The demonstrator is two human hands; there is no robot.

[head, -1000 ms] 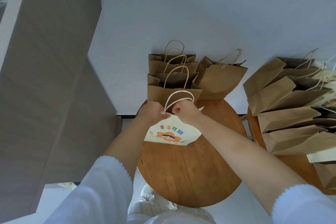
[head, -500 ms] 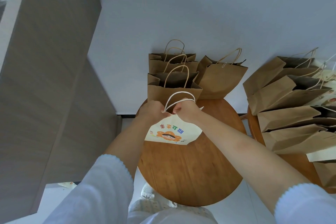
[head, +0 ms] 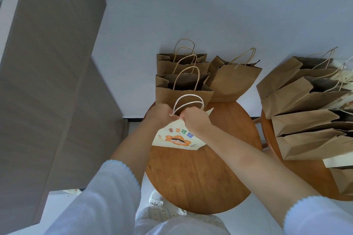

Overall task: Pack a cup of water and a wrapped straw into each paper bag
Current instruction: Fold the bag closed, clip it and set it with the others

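A cream paper bag point(head: 177, 137) with a cartoon print and white rope handles stands on the round wooden table point(head: 196, 177). My left hand point(head: 159, 113) and my right hand point(head: 194, 120) both grip its top edge at the mouth, side by side. Behind it stand three brown paper bags point(head: 181, 86) in a row and another brown bag point(head: 232, 82) to their right. No cup or straw shows; the bags' insides are hidden.
A second wooden table point(head: 305, 177) at the right carries several brown bags point(head: 305, 101) leaning toward the right. A pale wall is behind the tables. A tall grey-brown cabinet point(head: 47, 82) fills the left side.
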